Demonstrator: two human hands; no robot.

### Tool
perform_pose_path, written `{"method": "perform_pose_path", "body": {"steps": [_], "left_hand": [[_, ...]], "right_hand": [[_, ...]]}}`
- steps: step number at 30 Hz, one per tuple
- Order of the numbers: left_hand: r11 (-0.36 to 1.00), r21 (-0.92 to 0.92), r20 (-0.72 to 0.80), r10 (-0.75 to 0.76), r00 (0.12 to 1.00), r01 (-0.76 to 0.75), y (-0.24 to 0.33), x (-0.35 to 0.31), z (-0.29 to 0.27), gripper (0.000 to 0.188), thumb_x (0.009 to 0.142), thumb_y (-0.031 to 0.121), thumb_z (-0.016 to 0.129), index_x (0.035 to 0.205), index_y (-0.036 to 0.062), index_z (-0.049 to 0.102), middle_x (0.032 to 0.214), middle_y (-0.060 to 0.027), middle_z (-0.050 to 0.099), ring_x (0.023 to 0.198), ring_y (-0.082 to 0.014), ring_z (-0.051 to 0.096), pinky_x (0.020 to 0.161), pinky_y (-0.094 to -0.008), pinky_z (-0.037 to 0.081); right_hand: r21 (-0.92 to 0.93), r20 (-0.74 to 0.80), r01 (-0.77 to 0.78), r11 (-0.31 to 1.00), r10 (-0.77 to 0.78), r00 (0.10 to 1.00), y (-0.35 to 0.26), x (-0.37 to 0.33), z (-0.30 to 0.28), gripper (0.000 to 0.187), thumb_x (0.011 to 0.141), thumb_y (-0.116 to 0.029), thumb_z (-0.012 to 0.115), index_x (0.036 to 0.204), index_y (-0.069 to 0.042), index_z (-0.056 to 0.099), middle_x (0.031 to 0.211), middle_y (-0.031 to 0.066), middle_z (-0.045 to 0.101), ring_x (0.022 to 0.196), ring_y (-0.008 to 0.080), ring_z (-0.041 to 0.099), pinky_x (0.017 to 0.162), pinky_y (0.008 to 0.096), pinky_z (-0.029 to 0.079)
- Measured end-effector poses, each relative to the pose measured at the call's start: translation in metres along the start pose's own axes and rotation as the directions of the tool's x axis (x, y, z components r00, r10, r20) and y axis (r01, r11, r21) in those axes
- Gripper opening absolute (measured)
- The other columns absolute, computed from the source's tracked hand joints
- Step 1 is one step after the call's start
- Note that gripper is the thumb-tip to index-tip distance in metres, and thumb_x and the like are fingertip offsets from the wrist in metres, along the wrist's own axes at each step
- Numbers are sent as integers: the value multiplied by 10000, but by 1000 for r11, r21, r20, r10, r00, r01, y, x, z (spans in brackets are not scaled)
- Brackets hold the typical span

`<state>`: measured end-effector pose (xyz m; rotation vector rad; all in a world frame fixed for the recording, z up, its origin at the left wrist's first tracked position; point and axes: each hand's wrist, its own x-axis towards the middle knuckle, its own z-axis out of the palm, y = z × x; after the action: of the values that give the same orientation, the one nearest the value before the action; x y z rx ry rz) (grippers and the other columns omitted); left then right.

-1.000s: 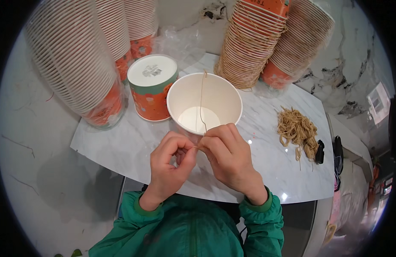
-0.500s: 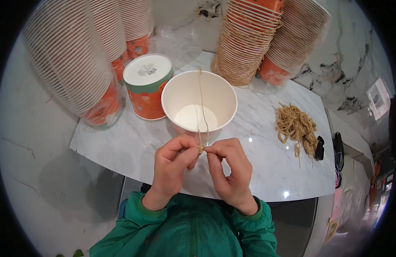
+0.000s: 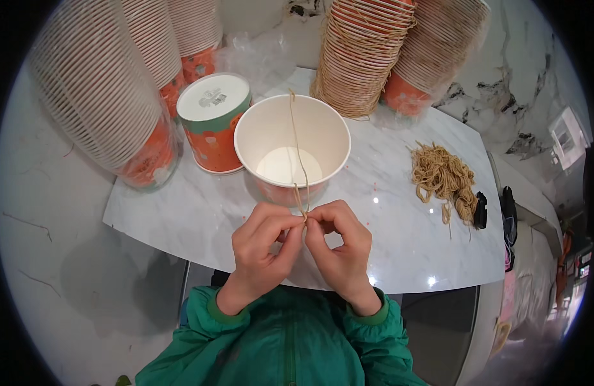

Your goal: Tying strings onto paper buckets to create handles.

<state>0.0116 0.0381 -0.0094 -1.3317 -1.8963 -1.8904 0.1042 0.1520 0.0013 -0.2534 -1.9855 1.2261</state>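
Observation:
Directly in front of me stands an upright paper bucket [image 3: 335, 145], white inside and open at the top. A tan twine [image 3: 299, 151] runs across its mouth from the far rim to the near side. My left hand [image 3: 266, 241] pinches the twine between thumb and forefinger just in front of the bucket. Close against it, my right hand [image 3: 341, 244] pinches the same twine, thumb and fingertips together. The fingers hide the spot where the strands meet.
Left of the bucket, an orange-and-green bucket [image 3: 215, 145] stands upside down. Tall nested bucket stacks [image 3: 91, 96] in clear plastic rise at the left. A twine-wrapped stack [image 3: 361, 58] stands at the back. A twine pile [image 3: 441, 174] and a black object [image 3: 480, 210] lie at the right.
My hands have come closer together on the twine, and the small bunch of twine between the fingertips now shows as a narrow loop. The view has shifted slightly.

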Motion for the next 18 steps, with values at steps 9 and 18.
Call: {"method": "perform_pose_path", "body": {"steps": [9,18], "left_hand": [[965,-194,127,-154,980,177,-4,5,-9,64,883,-65,681,930,-23,674,922,-68,632,764,-124,570,669,-250,454],[1000,8,101,0,995,-1,-1,4,-5,142,856,-76,700,980,-5,691,938,-92,649,726,-139,604,610,-252,473]], "right_hand": [[633,462,-645,429,459,759,12,9,-21,111,957,-92,638,987,12,666,881,52,694,719,132,647,667,282,545],[642,424,-615,457,456,782,8,5,-21,140,991,-125,666,1021,11,670,920,54,693,789,116,652,683,289,572]]}}
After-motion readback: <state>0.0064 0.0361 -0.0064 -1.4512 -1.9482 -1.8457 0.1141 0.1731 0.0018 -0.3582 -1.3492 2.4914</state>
